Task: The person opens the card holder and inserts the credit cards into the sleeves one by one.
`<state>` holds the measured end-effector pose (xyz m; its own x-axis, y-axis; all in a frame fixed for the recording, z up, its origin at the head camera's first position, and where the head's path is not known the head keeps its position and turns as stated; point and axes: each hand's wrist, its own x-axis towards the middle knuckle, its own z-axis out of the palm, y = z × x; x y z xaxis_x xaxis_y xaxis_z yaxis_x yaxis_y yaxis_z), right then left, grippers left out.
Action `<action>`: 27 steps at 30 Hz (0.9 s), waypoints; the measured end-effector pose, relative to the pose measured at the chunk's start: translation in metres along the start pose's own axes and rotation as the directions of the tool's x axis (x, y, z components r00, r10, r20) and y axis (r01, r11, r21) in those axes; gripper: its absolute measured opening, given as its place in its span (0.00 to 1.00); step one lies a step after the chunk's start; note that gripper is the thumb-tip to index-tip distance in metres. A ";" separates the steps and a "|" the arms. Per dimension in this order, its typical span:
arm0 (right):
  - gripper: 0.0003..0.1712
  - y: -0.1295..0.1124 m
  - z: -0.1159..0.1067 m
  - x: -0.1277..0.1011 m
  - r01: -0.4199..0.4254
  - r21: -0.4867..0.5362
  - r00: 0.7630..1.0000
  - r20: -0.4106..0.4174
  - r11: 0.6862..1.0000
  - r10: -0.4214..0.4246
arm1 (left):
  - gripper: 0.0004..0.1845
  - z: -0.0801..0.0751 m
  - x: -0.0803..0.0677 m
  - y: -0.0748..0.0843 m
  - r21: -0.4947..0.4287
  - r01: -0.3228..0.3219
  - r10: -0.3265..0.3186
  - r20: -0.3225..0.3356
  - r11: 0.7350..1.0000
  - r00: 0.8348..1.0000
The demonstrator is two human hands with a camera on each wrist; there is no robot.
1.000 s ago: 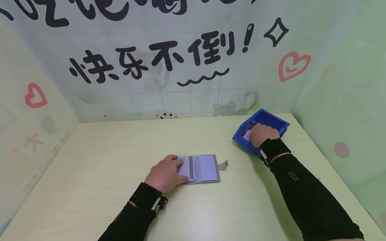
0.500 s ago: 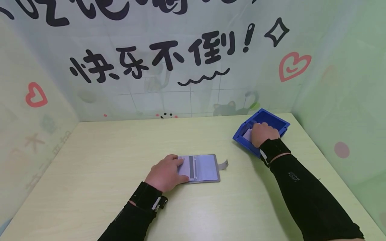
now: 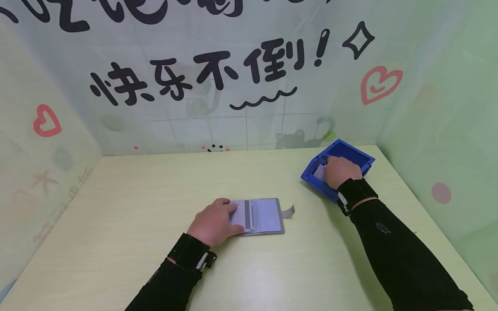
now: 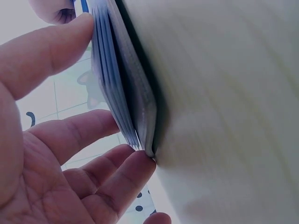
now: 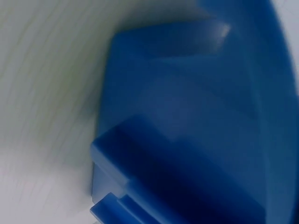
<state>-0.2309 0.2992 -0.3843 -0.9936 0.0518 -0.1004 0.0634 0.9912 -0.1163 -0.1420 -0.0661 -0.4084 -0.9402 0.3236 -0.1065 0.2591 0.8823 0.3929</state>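
the left side of the pale wooden table (image 3: 116, 203) lies bare from the printed wall panel on the left to the middle, with open room on that side of the left hand (image 3: 212, 224). that hand rests on the left page of an open grey card holder (image 3: 260, 217) near the table's middle; its fingers (image 4: 74, 133) lie fairly straight and released along the holder's edge and stacked sleeves, pressing rather than gripping. the holder lies flat, its clasp tab sticking out to the right, with a light card with a dark stripe showing in a sleeve. between the holder and the blue bin (image 3: 350, 152) is a bare strip of table. the bin sits near the table's far right corner, close to the back and right walls. the right hand (image 3: 337, 171) reaches into it over a pale card (image 3: 320, 172) lying inside; whether its fingers grasp the card cannot be told. the right wrist view shows only blurred blue bin wall.
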 end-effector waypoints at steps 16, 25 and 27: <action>0.14 -0.007 -0.009 -0.018 0.014 0.146 0.996 -0.094 0.989 0.000 | 0.36 -0.001 -0.001 0.000 -0.042 0.014 -0.015 -0.004 0.999 1.000; 0.15 -0.012 -0.025 -0.032 -0.066 0.297 0.987 -0.120 0.953 0.106 | 0.37 -0.001 -0.002 0.001 -0.074 0.023 -0.023 -0.003 0.997 1.000; 0.16 -0.016 -0.029 -0.037 -0.078 0.350 0.983 -0.129 0.933 0.130 | 0.37 -0.001 -0.002 0.001 -0.075 0.022 -0.022 -0.005 0.997 1.000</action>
<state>-0.1977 0.2852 -0.3506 -0.9806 0.1958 0.0137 0.1692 0.8784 -0.4470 -0.1398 -0.0663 -0.4071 -0.9469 0.3020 -0.1103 0.2211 0.8609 0.4583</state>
